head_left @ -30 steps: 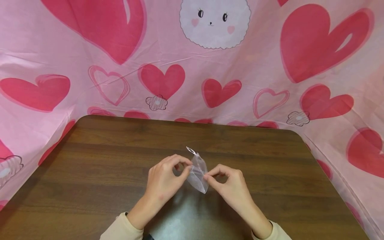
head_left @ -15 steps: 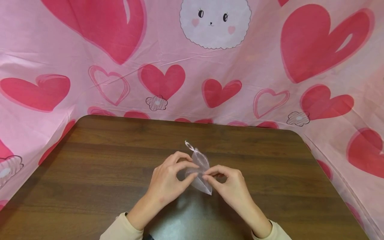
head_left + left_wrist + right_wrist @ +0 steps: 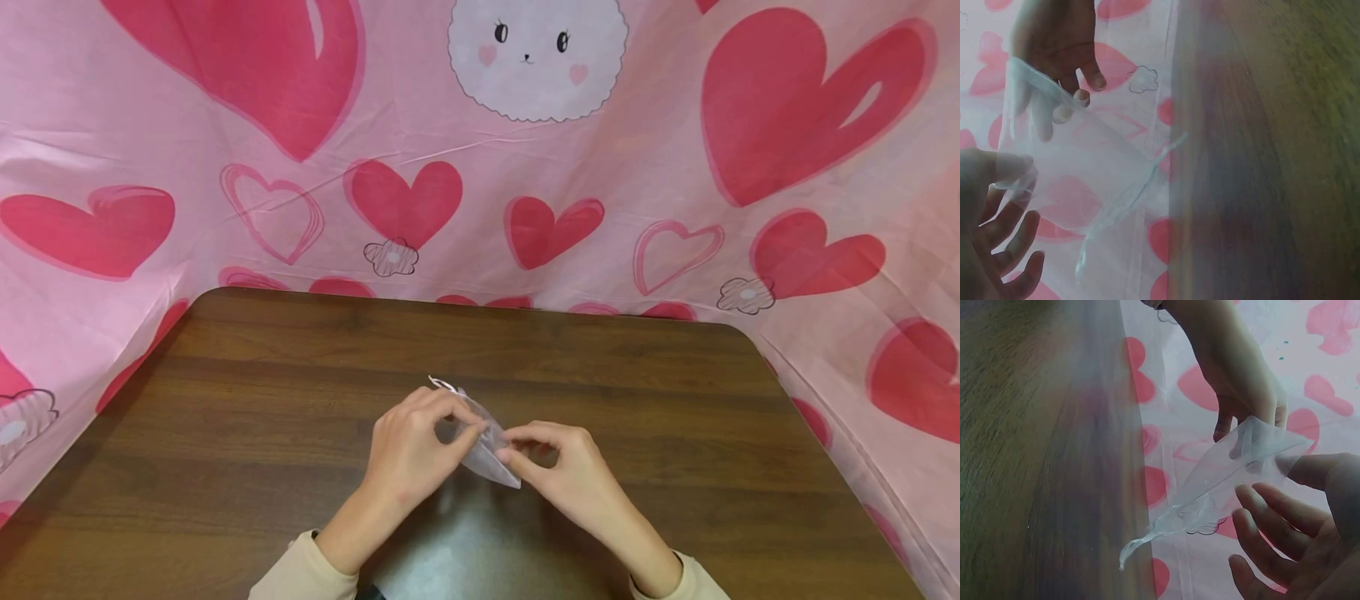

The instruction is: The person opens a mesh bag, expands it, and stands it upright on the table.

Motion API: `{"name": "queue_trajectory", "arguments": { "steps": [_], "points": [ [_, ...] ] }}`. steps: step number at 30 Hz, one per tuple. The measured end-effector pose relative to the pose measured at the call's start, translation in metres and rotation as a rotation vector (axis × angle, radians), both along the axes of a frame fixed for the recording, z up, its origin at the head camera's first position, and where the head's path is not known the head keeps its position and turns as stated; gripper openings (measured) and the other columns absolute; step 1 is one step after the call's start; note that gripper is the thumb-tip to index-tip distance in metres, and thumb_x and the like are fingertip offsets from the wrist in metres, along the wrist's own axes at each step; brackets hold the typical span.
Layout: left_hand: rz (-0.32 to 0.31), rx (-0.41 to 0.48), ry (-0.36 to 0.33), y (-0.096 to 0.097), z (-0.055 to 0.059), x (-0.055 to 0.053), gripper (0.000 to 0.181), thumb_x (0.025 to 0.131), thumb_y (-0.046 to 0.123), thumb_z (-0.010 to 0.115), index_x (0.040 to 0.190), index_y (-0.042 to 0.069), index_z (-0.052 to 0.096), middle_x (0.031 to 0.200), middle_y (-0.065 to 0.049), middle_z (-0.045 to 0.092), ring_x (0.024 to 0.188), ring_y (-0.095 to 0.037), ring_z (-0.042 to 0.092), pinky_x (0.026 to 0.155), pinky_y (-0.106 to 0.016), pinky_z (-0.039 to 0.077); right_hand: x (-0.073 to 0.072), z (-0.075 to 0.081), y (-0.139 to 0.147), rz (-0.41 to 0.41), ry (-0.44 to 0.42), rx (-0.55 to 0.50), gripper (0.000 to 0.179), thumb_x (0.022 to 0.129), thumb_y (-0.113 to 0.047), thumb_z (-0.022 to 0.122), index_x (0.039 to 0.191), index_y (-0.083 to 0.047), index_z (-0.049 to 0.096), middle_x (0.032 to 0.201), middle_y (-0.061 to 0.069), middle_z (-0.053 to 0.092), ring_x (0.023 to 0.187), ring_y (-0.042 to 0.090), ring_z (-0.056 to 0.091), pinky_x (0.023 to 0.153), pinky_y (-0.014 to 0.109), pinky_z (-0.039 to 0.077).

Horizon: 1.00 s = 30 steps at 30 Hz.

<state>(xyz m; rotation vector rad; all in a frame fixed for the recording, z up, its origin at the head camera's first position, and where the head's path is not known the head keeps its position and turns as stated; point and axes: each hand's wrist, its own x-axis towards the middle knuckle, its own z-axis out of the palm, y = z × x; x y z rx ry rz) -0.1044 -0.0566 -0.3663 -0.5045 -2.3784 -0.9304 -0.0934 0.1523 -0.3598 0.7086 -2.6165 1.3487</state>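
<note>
A small sheer white drawstring pouch [image 3: 487, 462] is held slantwise between both hands above the table, its ribbon loop [image 3: 442, 384] at the upper left and a pointed corner at the lower right. My left hand [image 3: 412, 442] pinches its left side with thumb and forefinger. On the opposite edge, the thumb and forefinger of my right hand [image 3: 573, 467] hold the fabric, their tips slightly apart. Through the thin cloth of the pouch [image 3: 1085, 162], the left wrist view shows fingers of the right hand. In the right wrist view, the gathered neck [image 3: 1160, 525] tapers into the ribbon.
A brown wood-grain table [image 3: 300, 358] spreads beneath the hands. Pink cloth [image 3: 480, 142] printed with red hearts hangs behind and at both sides of it. A dark object shows partly at the bottom edge, beside the left sleeve [image 3: 307, 571].
The pouch has tilted, its ribbon end swinging to the left and down. My left fingers have parted and closed on it again; the right hand has shifted slightly left.
</note>
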Motion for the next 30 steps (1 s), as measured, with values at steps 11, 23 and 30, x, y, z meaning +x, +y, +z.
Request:
{"name": "queue_trajectory", "arguments": {
  "steps": [11, 23, 30],
  "points": [
    [-0.071, -0.075, -0.169, 0.0006, 0.0003, 0.0026, 0.017, 0.081, 0.033, 0.082, 0.097, 0.033, 0.075, 0.078, 0.025, 0.060, 0.071, 0.001, 0.056, 0.058, -0.024, 0.043, -0.0021, 0.0004, 0.0004, -0.146, 0.086, 0.037, 0.017, 0.080, -0.009, 0.082, 0.083, -0.025, 0.076, 0.081, -0.020, 0.069, 0.075, 0.002, 0.062, 0.070, 0.031, 0.052],
    [-0.043, -0.154, -0.136, 0.0024, -0.0009, 0.0030, 0.013, 0.076, 0.032, 0.086, 0.077, 0.034, 0.073, 0.076, 0.022, 0.059, 0.067, 0.003, 0.051, 0.056, -0.024, 0.041, -0.0038, -0.0032, -0.0002, -0.192, 0.133, 0.079, 0.025, 0.073, -0.007, 0.086, 0.078, -0.026, 0.071, 0.076, -0.024, 0.066, 0.072, 0.003, 0.061, 0.066, 0.028, 0.050],
    [-0.032, -0.137, -0.161, 0.0024, 0.0007, 0.0037, 0.017, 0.076, 0.030, 0.086, 0.077, 0.034, 0.070, 0.066, 0.020, 0.050, 0.060, 0.004, 0.045, 0.054, -0.024, 0.037, -0.0036, -0.0046, 0.0001, -0.192, 0.175, 0.094, 0.019, 0.074, -0.010, 0.087, 0.085, -0.024, 0.078, 0.079, -0.018, 0.069, 0.071, -0.001, 0.060, 0.062, 0.027, 0.048]
  ]
}}
